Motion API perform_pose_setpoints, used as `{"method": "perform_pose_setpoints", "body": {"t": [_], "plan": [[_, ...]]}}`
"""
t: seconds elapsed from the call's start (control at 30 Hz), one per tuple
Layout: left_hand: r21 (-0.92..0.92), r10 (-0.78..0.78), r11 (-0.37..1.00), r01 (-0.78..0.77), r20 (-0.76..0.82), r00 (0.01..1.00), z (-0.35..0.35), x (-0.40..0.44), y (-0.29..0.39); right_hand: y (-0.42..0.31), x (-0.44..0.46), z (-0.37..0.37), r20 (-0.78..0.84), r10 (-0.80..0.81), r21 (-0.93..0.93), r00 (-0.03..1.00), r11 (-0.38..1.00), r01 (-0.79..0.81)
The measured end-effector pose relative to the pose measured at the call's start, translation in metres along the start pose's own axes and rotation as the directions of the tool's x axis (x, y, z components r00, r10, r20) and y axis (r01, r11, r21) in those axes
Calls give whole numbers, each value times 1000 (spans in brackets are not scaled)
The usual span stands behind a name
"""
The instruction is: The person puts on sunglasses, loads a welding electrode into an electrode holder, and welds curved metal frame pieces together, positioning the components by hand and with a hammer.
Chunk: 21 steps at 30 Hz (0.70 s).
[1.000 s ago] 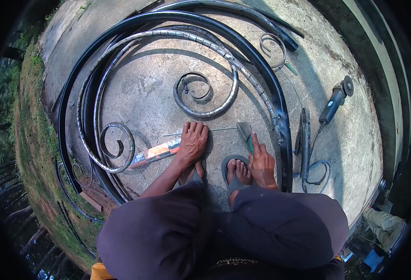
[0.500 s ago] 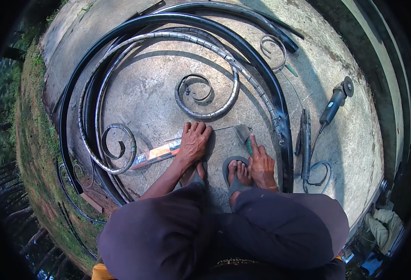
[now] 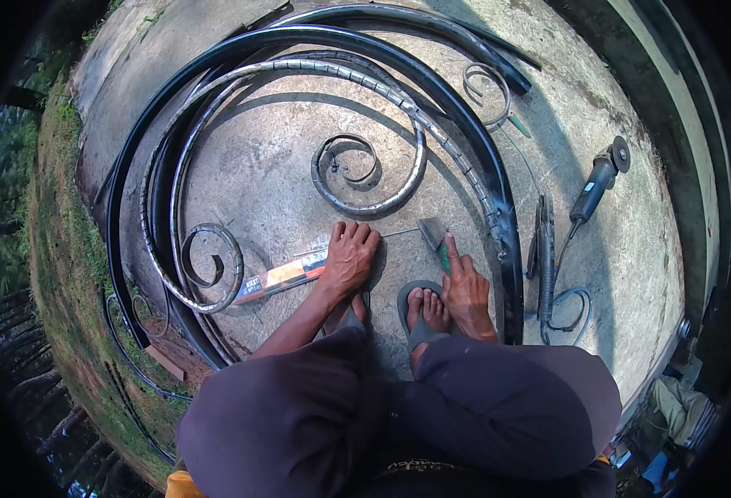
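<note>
My left hand (image 3: 350, 256) is closed over a thin metal rod (image 3: 400, 231) lying on the concrete, its fingertips pressed down on it. Beside that hand is a flat packet (image 3: 282, 275) with orange and blue print. In my right hand (image 3: 466, 289) is the green handle of a wide-bladed scraper-like tool (image 3: 433, 232), my index finger stretched along it. The blade touches the right end of the rod. A metal scroll (image 3: 375, 204) lies above both hands, and a smaller curl (image 3: 237, 264) is left of the packet.
A large curved black pipe (image 3: 491, 153) arches around the work area. An angle grinder (image 3: 595, 184) lies at the right, with an electrode holder (image 3: 545, 249) and a cable (image 3: 585, 311) nearer. Thin curled metal (image 3: 505, 100) lies at the upper right.
The tool's blade has tilted and shifted slightly at the end of the rod. My left hand has moved a little to the right. The other things lie as before.
</note>
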State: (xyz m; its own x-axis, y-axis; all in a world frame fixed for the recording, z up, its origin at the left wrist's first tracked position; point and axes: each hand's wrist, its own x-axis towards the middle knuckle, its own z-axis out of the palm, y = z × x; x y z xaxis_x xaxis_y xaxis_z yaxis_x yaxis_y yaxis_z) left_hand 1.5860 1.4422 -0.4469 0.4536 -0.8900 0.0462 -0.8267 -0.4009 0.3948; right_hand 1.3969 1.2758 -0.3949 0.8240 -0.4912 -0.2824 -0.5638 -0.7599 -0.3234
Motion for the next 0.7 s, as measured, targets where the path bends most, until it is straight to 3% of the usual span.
{"method": "perform_pose_setpoints", "body": {"t": [0.4,0.6,0.7], "plan": [[177,31,984,-37,35,999,0,8,5,-4,1,-5,-27,9,80,1000,997,-6],[214,62,975,-64,14,998,5,11,5,2,4,-3,33,35,73,999,997,-38],[198,71,977,-76,29,997,5,13,3,4,4,0,91,104,181,990,976,-119]]}}
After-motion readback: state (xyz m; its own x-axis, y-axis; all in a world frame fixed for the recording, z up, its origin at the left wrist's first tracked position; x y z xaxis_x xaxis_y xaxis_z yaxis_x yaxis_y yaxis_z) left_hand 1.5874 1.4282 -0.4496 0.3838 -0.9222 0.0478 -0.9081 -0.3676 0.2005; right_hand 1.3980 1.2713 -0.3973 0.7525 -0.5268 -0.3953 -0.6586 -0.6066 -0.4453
